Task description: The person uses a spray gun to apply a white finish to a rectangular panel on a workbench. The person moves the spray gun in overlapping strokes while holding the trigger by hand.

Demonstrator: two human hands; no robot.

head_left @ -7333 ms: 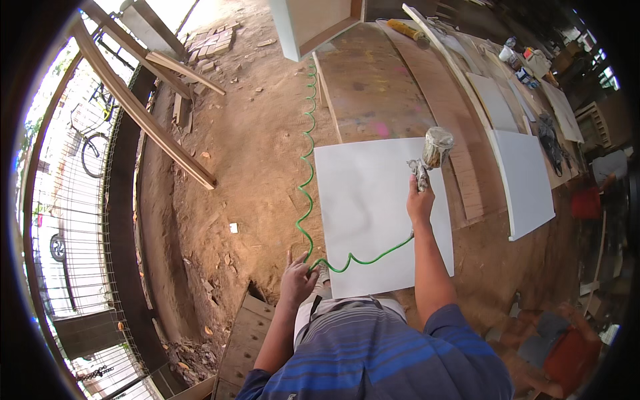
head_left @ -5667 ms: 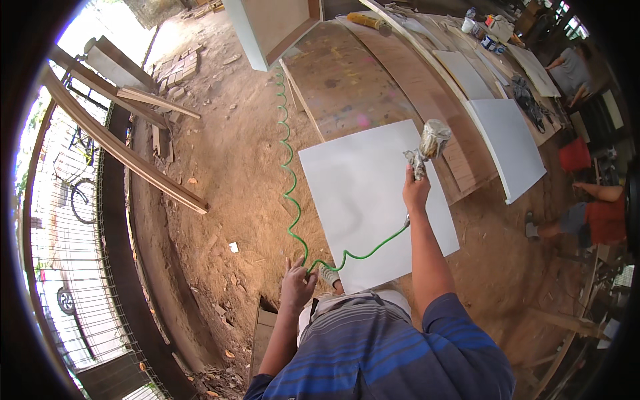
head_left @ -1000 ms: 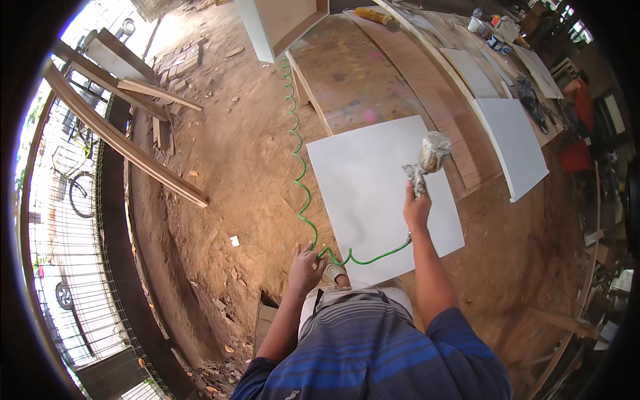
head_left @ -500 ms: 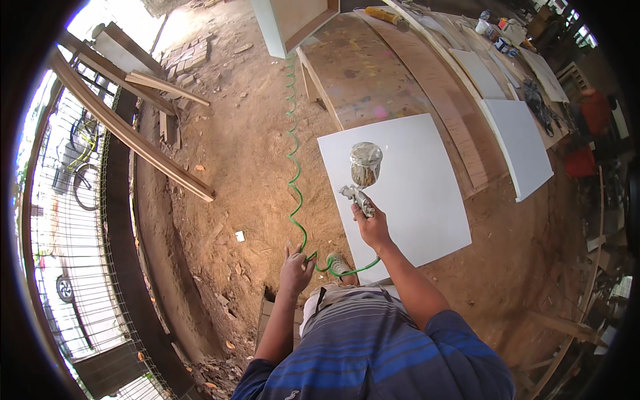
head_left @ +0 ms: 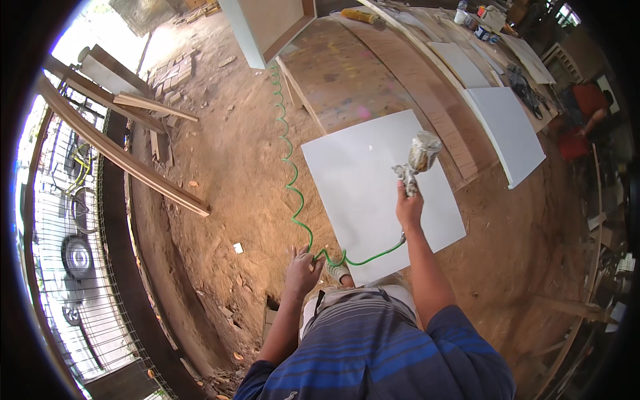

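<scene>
My right hand (head_left: 409, 208) is closed round the handle of a paint-spattered spray gun (head_left: 407, 179). Its cup (head_left: 424, 152), crusted with paint, sits on the far side of the gun, over the right part of a white panel (head_left: 363, 193). A green coiled air hose (head_left: 380, 255) runs from below the gun handle, across the panel's near edge, to my left hand (head_left: 303, 272). That hand is closed on the hose left of the panel, its fingers partly hidden. Beyond it, the hose trails away over the dirt floor.
A paint-stained board (head_left: 343, 77) lies beyond the panel. To the right stand long planks and a pale board (head_left: 510, 127). A white cabinet-like piece (head_left: 250, 30) is at the far end. Long timbers (head_left: 147, 170) lean on the left. A person in red (head_left: 590, 110) is at the far right.
My right hand has swept the spray gun rightward across the white panel, drawing the hose with it. The left hand stays near its place on the hose. The view has shifted slightly.
</scene>
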